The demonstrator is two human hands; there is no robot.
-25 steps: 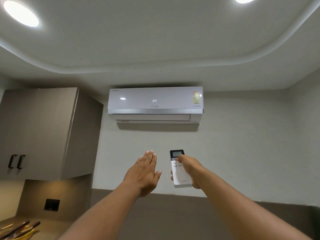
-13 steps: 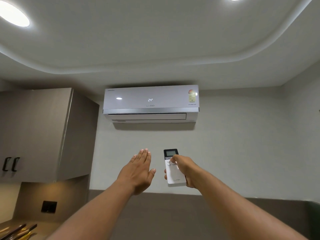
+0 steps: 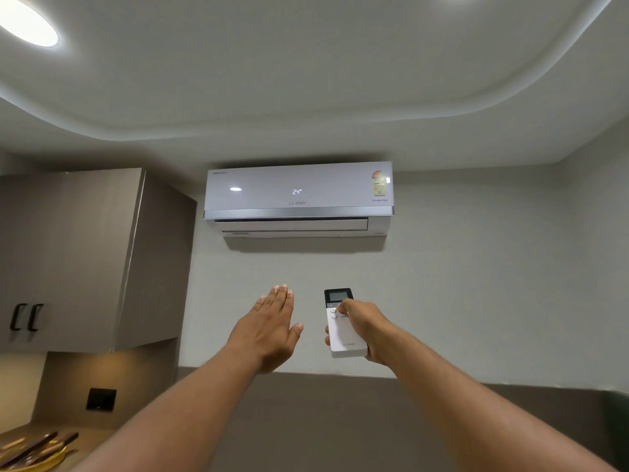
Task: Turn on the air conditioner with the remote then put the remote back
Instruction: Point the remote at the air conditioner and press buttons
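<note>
A white wall-mounted air conditioner [image 3: 299, 199] hangs high on the wall ahead, its front display lit with "24". Its lower flap is slightly parted. My right hand [image 3: 367, 330] holds a white remote [image 3: 343, 332] with a dark screen on top, pointed up toward the unit, thumb resting on the upper buttons. My left hand [image 3: 269, 330] is raised beside it, flat, fingers together and extended, holding nothing.
A grey upper cabinet [image 3: 78, 257] with two black handles stands at the left. Below it is a counter corner with wooden utensils on a yellow dish [image 3: 37, 451] and a black wall socket [image 3: 101, 399]. A round ceiling light [image 3: 27, 22] glows at top left.
Both hands stay raised and nearly still relative to the unit. The view has shifted slightly, and the flap under the unit shows a slightly wider gap.
</note>
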